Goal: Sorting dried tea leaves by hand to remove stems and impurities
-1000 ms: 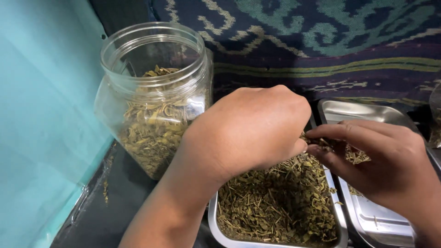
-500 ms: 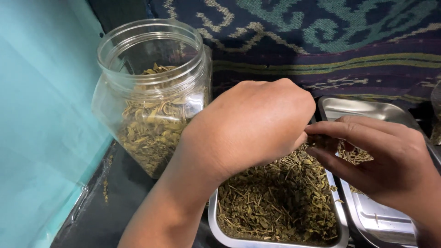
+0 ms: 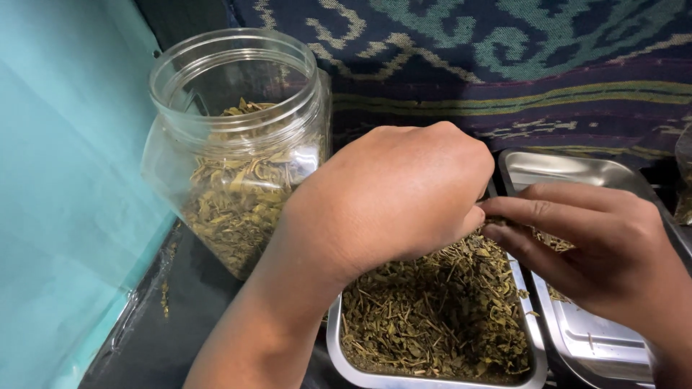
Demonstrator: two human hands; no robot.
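Note:
My left hand (image 3: pixel 389 202) hovers, fingers curled shut, over a steel tray (image 3: pixel 339 353) filled with dried green leaves and stems (image 3: pixel 432 317). My right hand (image 3: pixel 591 252) meets it from the right, its thumb and forefinger pinched on a small bit of dried leaf at the left hand's fingertips. What the left hand's fingers hold is hidden under the hand. A clear open jar (image 3: pixel 238 144), tilted toward me and about half full of the same dried leaves, stands to the left of the tray.
A second steel tray (image 3: pixel 577 173) with a few leaf scraps lies under my right hand. A turquoise wall (image 3: pixel 65 216) runs along the left. A dark patterned woven cloth (image 3: pixel 504 65) covers the back. The surface below is black.
Both hands have stayed over the tray; my right hand's fingers have shifted slightly left toward the left hand's fingertips. The jar and trays have not moved.

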